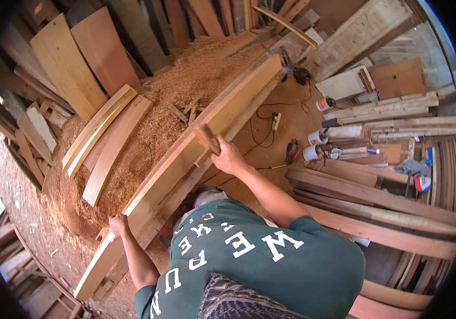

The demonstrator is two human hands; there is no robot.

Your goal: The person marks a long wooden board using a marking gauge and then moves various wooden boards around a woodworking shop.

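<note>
A long pale board [169, 170] stands on edge across the workbench [185, 186], running from lower left to upper right. My left hand [119, 224] is closed over its top edge near the near-left end. My right hand [228, 156], past the board's middle, grips a brown wooden block [205, 137] that lies against the top edge. A thin pale strip [202, 158] shows beside the block, low on the board's near face. The two look like parts of a marking gauge, though my fingers cover some of it.
Wood shavings [169, 80] heap beyond the bench, with loose planks [116, 149] on them. A power strip [276, 121], cords and a red-and-black power tool [292, 151] lie on the floor at right. Farther right are cans [317, 137] and stacked lumber [377, 212].
</note>
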